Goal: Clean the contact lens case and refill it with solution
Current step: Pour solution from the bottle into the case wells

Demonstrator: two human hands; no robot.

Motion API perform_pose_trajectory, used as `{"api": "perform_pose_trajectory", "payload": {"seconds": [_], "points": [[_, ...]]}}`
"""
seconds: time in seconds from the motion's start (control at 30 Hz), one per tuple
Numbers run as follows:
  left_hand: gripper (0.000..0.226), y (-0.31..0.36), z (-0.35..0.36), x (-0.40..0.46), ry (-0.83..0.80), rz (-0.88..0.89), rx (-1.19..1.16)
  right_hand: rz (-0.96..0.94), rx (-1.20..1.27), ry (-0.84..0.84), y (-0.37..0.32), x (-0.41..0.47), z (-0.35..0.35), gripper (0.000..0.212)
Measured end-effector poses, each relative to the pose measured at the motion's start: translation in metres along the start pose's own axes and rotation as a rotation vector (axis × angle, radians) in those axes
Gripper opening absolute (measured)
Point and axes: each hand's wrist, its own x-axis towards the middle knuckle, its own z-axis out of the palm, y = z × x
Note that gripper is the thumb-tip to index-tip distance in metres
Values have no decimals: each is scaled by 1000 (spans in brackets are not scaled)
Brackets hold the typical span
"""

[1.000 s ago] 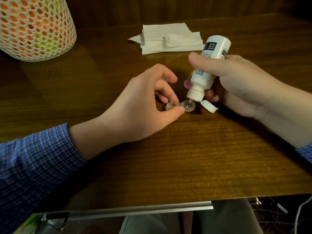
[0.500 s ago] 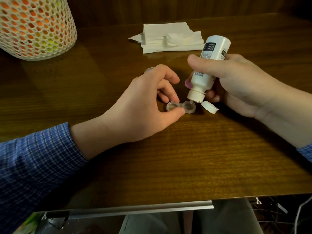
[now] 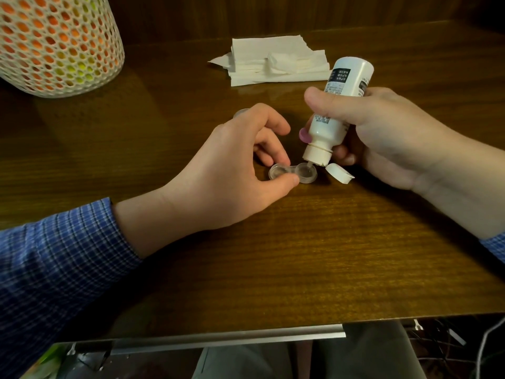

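A clear two-well contact lens case (image 3: 292, 173) lies open on the wooden table (image 3: 273, 255). My left hand (image 3: 232, 165) pinches it at the middle between thumb and fingers. My right hand (image 3: 382, 135) grips a white solution bottle (image 3: 338, 105), tipped nozzle-down. The nozzle tip sits right over the case's right well. The bottle's flip cap (image 3: 338, 173) hangs open beside the case. A small purple thing (image 3: 304, 135) shows behind the bottle by my right fingers. A clear case lid (image 3: 240, 112) peeks out behind my left hand.
A stack of white paper tissues (image 3: 276, 61) lies at the back of the table. A white mesh container (image 3: 54, 42) with orange and yellow showing through stands at the far left. The table's front edge has a metal strip (image 3: 218, 337).
The bottle's nozzle has come slightly lower and closer over the right well. My left hand keeps its pinch on the case, with its fingers shifted a little.
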Motion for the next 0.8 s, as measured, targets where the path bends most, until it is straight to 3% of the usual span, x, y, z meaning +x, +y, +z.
{"api": "perform_pose_trajectory", "payload": {"seconds": [0.8], "points": [[56, 0, -1, 0, -3, -4, 5, -19, -9, -15, 2, 2, -1, 32]]}}
